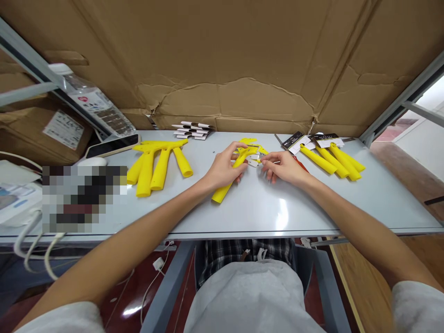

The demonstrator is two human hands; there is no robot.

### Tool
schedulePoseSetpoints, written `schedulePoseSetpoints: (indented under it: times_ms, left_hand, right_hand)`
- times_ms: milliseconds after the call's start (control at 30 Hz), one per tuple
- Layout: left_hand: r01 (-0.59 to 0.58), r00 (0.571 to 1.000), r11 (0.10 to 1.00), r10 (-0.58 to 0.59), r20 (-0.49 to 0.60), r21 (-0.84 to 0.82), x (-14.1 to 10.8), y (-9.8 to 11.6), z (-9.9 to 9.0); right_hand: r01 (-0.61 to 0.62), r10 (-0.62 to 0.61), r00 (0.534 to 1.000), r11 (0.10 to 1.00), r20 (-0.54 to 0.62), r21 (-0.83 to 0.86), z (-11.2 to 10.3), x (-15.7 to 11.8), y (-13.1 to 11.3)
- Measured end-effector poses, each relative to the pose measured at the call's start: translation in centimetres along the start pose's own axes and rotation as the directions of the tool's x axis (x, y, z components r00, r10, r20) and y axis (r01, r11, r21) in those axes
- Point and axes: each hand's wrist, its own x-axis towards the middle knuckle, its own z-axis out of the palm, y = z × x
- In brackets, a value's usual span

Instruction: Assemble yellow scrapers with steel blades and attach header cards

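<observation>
My left hand (227,166) is closed around a yellow T-shaped plastic handle (222,193), which looks like a scraper handle. Its hollow end slants toward the table's front edge. Just to the right, my right hand (282,167) has thumb and fingers pinched close to the head of the handle. Whatever the fingertips hold is too small to make out. Between the hands lie a pale flat plate (253,162) and more yellow pieces (249,140), partly hidden by the fingers. Something red (300,163) shows behind my right wrist.
Several bare yellow handles (158,169) lie at the left, near a phone (113,145). Folded cards (193,130) are stacked at the back. Several yellow tools (333,159) with black-and-white header cards (296,141) lie at the right. A plastic bottle (93,104) leans by the frame; cardboard (222,55) stands behind.
</observation>
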Motion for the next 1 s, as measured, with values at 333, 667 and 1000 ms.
schedulePoseSetpoints:
  times_ms: [333, 667, 1000]
  left_hand:
    - [-0.134, 0.979, 0.936, 0.176, -0.104, 0.326, -0.3, 0.4, -0.8]
    - [-0.251, 0.96, 0.864, 0.281, -0.004, 0.437, -0.4, 0.0, -0.6]
    - [0.11, 0.982, 0.953, -0.06, 0.181, -0.282, 0.0, 0.7, -0.7]
  right_hand:
    - [-0.065, 0.056, 0.998, 0.955, 0.039, 0.288, 0.0, 0.1, -0.3]
    - [-0.047, 0.051, 0.999, 0.957, -0.008, 0.288, -0.7, 0.7, 0.3]
    - [0.144, -0.183, 0.955, 0.974, -0.234, -0.175, -2.6, 0.7, 0.0]
